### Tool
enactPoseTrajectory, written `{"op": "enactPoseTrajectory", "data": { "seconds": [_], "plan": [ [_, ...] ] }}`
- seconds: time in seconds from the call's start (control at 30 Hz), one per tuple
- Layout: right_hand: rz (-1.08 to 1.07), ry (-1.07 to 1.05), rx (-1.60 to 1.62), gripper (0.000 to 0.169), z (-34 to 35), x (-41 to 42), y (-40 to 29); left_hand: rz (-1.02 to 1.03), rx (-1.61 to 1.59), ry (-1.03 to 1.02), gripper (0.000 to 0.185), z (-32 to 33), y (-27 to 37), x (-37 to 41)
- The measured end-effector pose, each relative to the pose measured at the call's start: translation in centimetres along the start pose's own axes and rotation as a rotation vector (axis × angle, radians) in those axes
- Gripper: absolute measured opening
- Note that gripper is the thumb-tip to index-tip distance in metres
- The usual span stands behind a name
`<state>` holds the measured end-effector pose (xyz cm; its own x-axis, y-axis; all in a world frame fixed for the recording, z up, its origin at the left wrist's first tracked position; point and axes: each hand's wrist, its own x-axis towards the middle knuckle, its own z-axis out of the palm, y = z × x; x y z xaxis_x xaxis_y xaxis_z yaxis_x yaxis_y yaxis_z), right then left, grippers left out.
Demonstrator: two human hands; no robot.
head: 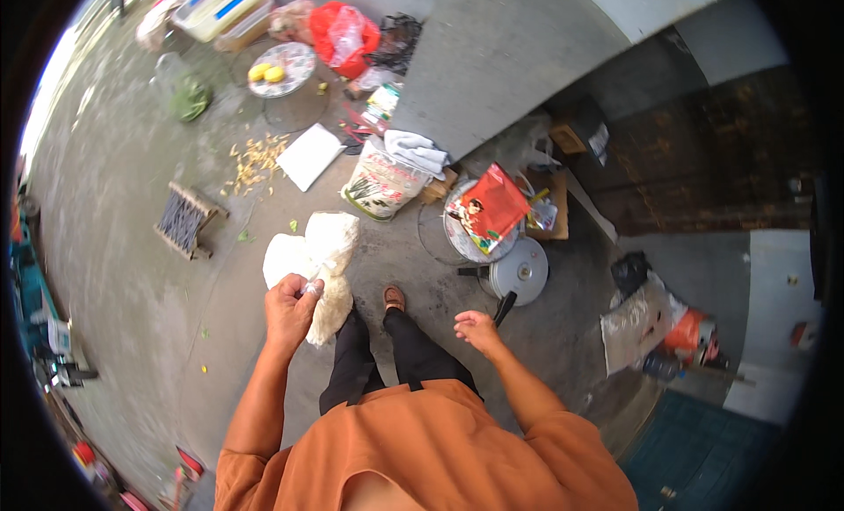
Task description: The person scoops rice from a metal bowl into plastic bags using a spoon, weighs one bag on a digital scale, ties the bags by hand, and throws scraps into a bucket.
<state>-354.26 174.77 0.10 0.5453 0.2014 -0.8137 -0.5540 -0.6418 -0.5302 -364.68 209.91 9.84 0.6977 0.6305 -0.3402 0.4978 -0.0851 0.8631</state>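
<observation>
My left hand [292, 306] grips the gathered tops of several clear plastic bags [331, 240] with pale, whitish contents that I cannot identify. The bags hang in front of and beside my left leg, above the floor. My right hand [476, 329] is held away from my body with its fingers loosely curled and nothing in them. Beyond it stands a pressure cooker [531, 273] with a grey lid and black handles. A red package [494, 204] lies on a small round stand [455, 232] next to the cooker.
A small woven stool [184, 221] stands at the left. Ahead are a printed sack [382, 184] with a grey cloth [415, 151] on top, a white flat item [310, 156], scattered peel-like scraps [254, 165] and a round stand [293, 57] bearing yellow items. Cardboard [633, 326] lies right.
</observation>
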Motion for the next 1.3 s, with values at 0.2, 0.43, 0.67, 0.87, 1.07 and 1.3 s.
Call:
{"op": "enactPoseTrajectory", "data": {
  "seconds": [0.2,0.43,0.67,0.87,1.07,1.3],
  "plan": [
    [-0.047,0.148,0.343,0.011,2.2,-0.1,0.5,0.069,0.015,-0.224,0.028,4.7,3.0,4.2],
    [-0.141,0.114,0.759,0.05,0.0,3.6,-4.8,-0.063,-0.251,-0.5,0.027,14.8,9.2,5.8],
    [-0.322,0.176,1.037,0.073,-6.0,9.4,-7.4,0.057,-0.098,-0.591,0.026,26.7,10.3,7.1],
    [-0.284,0.196,1.032,0.081,-13.8,13.7,-5.7,0.16,-0.043,-0.588,0.023,36.1,11.2,8.5],
    [-0.236,0.216,1.12,0.073,-17.0,17.2,-2.6,0.179,0.103,-0.639,0.024,40.7,10.5,9.3],
    [-0.088,0.123,1.36,0.067,-17.8,15.0,-1.0,-0.122,-0.194,-0.755,0.019,45.3,14.4,7.0]
  ]
}}
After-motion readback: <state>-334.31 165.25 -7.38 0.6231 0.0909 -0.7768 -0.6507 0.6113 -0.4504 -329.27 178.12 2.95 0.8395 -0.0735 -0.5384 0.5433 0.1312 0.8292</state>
